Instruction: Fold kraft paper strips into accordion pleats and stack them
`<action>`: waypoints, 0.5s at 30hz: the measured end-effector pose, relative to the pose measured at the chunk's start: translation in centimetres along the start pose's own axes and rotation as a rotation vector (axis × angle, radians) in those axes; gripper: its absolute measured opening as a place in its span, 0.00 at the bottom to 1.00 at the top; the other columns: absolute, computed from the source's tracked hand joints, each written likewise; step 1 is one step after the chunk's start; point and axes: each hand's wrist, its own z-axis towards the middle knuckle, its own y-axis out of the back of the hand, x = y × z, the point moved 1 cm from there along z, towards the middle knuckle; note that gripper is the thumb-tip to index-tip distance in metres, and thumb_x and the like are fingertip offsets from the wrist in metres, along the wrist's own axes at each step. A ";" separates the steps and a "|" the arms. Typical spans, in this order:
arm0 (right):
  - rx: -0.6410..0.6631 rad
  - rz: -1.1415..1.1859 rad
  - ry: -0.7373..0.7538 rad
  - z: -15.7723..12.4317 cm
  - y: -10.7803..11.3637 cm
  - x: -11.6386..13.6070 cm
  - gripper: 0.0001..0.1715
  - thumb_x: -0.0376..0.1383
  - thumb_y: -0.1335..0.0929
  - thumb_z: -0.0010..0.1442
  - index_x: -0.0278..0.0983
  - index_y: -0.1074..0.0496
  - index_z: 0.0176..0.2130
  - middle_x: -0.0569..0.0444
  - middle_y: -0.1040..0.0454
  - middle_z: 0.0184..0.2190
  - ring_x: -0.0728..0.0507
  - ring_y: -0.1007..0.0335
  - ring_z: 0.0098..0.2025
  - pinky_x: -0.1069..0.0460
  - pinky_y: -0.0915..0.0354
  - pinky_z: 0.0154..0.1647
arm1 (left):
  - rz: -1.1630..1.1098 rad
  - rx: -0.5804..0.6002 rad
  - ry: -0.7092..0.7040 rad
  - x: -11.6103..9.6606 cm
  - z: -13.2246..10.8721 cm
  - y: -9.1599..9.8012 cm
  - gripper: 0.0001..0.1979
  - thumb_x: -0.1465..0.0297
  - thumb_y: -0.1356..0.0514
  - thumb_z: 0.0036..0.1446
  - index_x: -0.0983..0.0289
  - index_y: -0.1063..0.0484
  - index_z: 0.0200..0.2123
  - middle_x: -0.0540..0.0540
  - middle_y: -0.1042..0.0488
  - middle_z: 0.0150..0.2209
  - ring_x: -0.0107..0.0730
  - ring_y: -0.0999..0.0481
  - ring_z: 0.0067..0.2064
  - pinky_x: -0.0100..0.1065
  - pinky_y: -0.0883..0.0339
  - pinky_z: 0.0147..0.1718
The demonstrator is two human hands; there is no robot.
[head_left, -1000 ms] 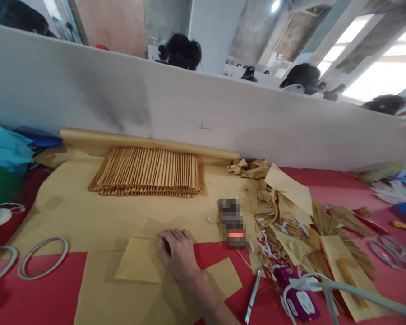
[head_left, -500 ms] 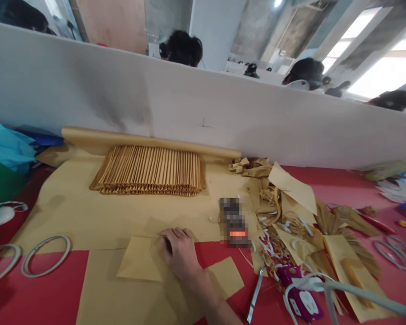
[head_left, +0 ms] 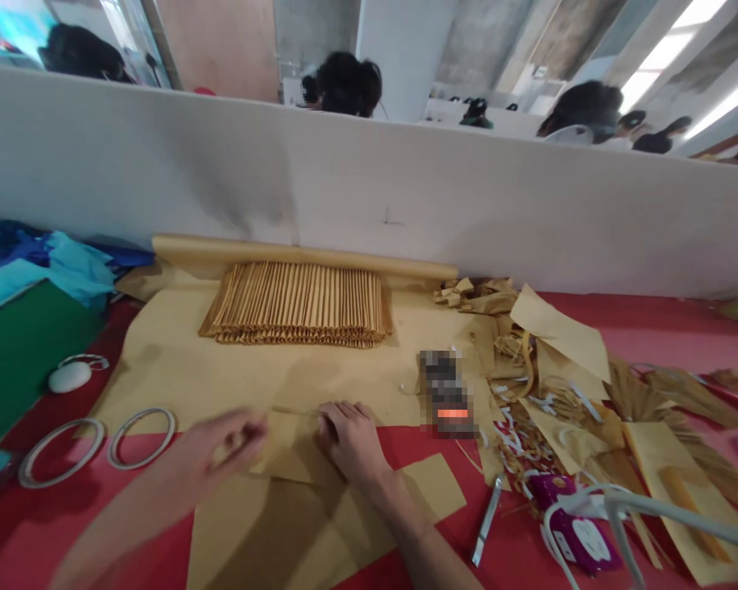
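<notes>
A small piece of brown paper point(head_left: 289, 447) lies flat on a larger brown sheet near the table's front. My right hand point(head_left: 352, 442) rests at its right edge, fingers curled together and pressing on it. My left hand point(head_left: 237, 442) is just left of that piece, its fingers bent but smeared by motion, so any hold is unclear. Farther back stands a pleated brown paper stack point(head_left: 301, 303), apart from both hands. To the right of my right hand lies another loose paper piece point(head_left: 434, 487).
White rings point(head_left: 141, 438) lie at left beside a white round case point(head_left: 70, 376). At right are a pixelated dark object point(head_left: 446, 393), a metal-looking cutter point(head_left: 487, 520), paper scraps point(head_left: 510, 348) and a purple pack point(head_left: 575, 524). A white partition point(head_left: 357, 180) stands behind; people are beyond it.
My left hand has come into view from the lower left, beside the small paper piece. My right hand stays on the paper. The whole view has shifted slightly.
</notes>
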 end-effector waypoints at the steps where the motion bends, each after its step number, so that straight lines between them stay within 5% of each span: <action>1: 0.001 -0.022 0.005 0.0 0.0 -0.1 0.07 0.29 0.35 0.67 0.40 0.29 0.40 0.55 0.21 0.35 0.45 0.27 0.38 0.50 0.44 0.41 | -0.005 0.028 -0.047 -0.1 2.6 -0.5 0.14 0.57 0.41 0.64 0.58 0.23 0.45 0.54 0.22 0.46 0.39 0.24 0.45 0.36 0.28 0.44; 3: -0.010 -0.093 0.016 0.0 -0.1 -0.5 0.08 0.28 0.36 0.66 0.39 0.29 0.38 0.54 0.22 0.33 0.45 0.28 0.36 0.49 0.46 0.40 | -0.020 0.088 -0.163 -0.3 7.6 -2.1 0.15 0.59 0.36 0.58 0.60 0.22 0.44 0.56 0.22 0.48 0.43 0.25 0.50 0.38 0.31 0.49; 6: -0.043 -0.204 0.016 -0.1 -0.1 -1.3 0.10 0.27 0.37 0.67 0.39 0.28 0.38 0.52 0.23 0.32 0.43 0.29 0.36 0.48 0.47 0.40 | -0.163 0.385 -0.263 0.2 12.2 -4.8 0.12 0.61 0.37 0.60 0.62 0.20 0.40 0.55 0.19 0.39 0.38 0.22 0.41 0.34 0.31 0.42; 9: -0.059 -0.256 0.011 0.0 0.3 -2.2 0.10 0.29 0.37 0.69 0.40 0.27 0.41 0.52 0.23 0.33 0.42 0.31 0.37 0.46 0.48 0.42 | -0.237 0.469 -0.290 1.5 13.5 -6.2 0.13 0.60 0.38 0.61 0.62 0.19 0.37 0.54 0.18 0.35 0.37 0.22 0.36 0.32 0.33 0.37; 15: -0.058 -0.274 -0.009 2.4 1.1 -2.4 0.11 0.34 0.37 0.72 0.41 0.25 0.41 0.51 0.23 0.38 0.42 0.31 0.41 0.43 0.48 0.51 | -0.202 0.384 -0.284 3.2 14.0 -5.8 0.12 0.63 0.41 0.64 0.61 0.19 0.40 0.54 0.18 0.36 0.36 0.22 0.36 0.33 0.33 0.37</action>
